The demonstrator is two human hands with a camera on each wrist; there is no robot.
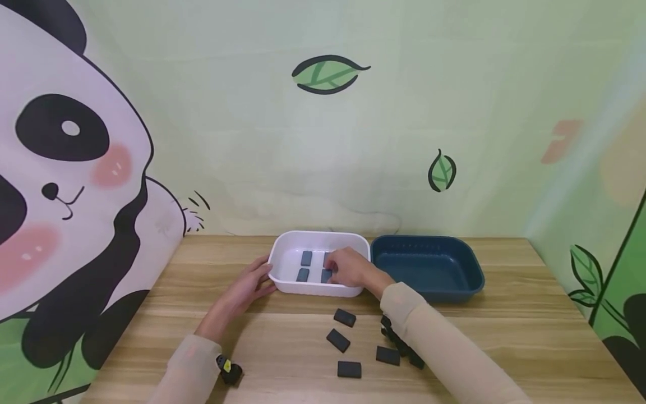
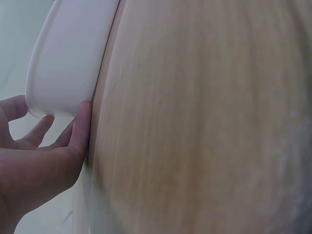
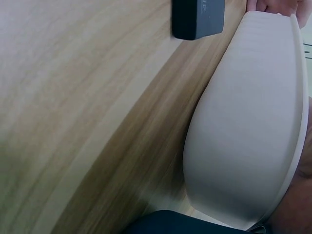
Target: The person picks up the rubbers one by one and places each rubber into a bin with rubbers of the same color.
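Note:
A white plastic basin (image 1: pixel 287 287) stands at the back of the table, with several small dark rectangular blocks (image 1: pixel 306 258) lying in it. My left hand (image 1: pixel 252 280) touches the basin's left end, fingers spread from the rim down to the table, as the left wrist view shows. My right hand (image 1: pixel 349 266) reaches over the front rim into the basin's right half, fingers bent down at two blocks (image 1: pixel 326 276) and partly covering them. Its fingertips are hidden, so I cannot tell whether they pinch a block. In the right wrist view the basin wall (image 3: pixel 243 112) hides the fingers.
A dark blue basin (image 1: pixel 429 272) stands right beside the white one. Loose dark blocks (image 1: pixel 349 369) lie on the wooden table (image 1: pixel 282 348) in front, one near the right wrist camera (image 3: pixel 197 19). A black wrist device (image 1: pixel 230 371) sits by the left sleeve. A printed wall rises behind.

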